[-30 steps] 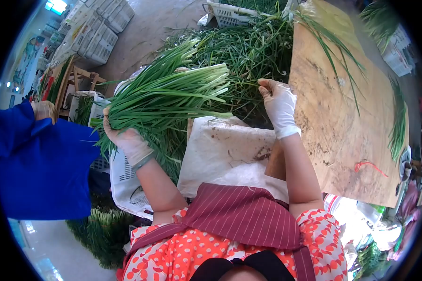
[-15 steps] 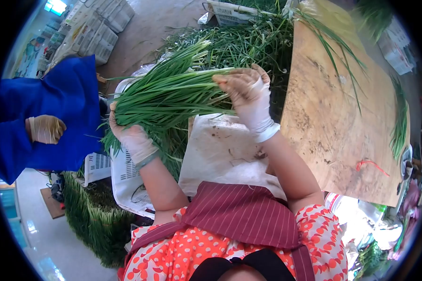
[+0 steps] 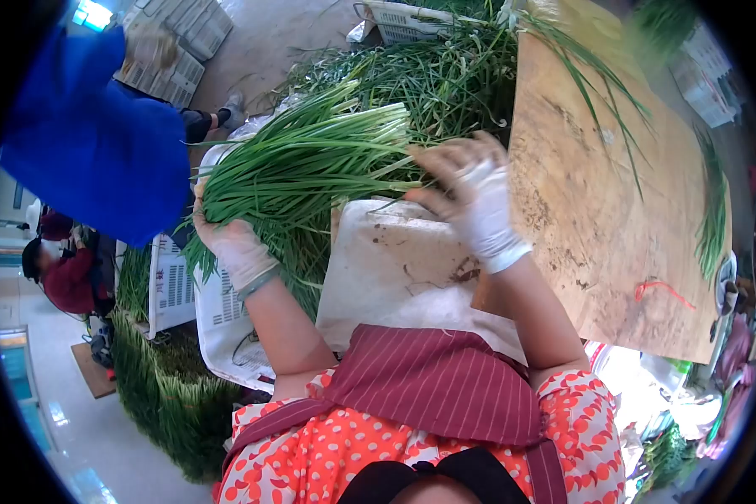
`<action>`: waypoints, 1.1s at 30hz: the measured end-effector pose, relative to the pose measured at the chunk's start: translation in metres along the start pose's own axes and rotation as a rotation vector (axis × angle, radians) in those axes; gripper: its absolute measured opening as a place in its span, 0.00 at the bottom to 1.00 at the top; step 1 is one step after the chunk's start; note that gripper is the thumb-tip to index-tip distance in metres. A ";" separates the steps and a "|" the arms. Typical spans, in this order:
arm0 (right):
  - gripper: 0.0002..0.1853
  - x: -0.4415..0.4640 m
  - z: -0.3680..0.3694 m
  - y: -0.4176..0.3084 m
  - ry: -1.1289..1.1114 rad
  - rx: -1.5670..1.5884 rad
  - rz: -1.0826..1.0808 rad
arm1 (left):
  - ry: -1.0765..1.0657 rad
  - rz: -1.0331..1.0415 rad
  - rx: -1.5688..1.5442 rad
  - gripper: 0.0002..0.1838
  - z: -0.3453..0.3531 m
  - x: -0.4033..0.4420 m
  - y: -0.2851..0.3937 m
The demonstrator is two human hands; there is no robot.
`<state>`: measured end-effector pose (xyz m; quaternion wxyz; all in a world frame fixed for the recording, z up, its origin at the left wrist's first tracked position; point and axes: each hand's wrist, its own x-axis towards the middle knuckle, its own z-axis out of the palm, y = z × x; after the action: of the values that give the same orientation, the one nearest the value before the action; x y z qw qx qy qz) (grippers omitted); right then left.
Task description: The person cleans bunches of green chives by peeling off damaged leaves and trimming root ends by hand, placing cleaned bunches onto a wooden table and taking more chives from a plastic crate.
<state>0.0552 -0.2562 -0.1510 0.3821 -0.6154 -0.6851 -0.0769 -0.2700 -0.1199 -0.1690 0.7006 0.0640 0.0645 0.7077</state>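
Above the white crate [image 3: 218, 315], only my left hand [image 3: 233, 250] clamps the chive bunch [image 3: 311, 160] now; my right hand [image 3: 477, 197] has drawn back, fingers apart.

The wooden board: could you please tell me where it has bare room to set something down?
On the wooden board, the middle is free, though soil-specked, between the loose leaves above and the red string. So is the strip between those leaves and the green bunch rightward. Left of the board is crowded with the leaf pile and held greens.
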 end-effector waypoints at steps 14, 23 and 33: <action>0.13 0.016 -0.022 0.061 0.062 -0.047 0.658 | 0.123 0.269 0.291 0.13 -0.001 -0.005 0.015; 0.18 0.039 0.037 0.005 -0.226 1.379 0.858 | 0.117 0.289 0.335 0.11 0.031 -0.025 -0.016; 0.07 -0.011 -0.018 -0.049 -0.303 0.466 -0.216 | -0.295 0.227 0.198 0.14 0.024 -0.021 0.007</action>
<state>0.0179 -0.2866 -0.1276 0.3959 -0.4392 -0.7951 0.1349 -0.2727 -0.1409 -0.1445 0.6085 0.2425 0.0227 0.7553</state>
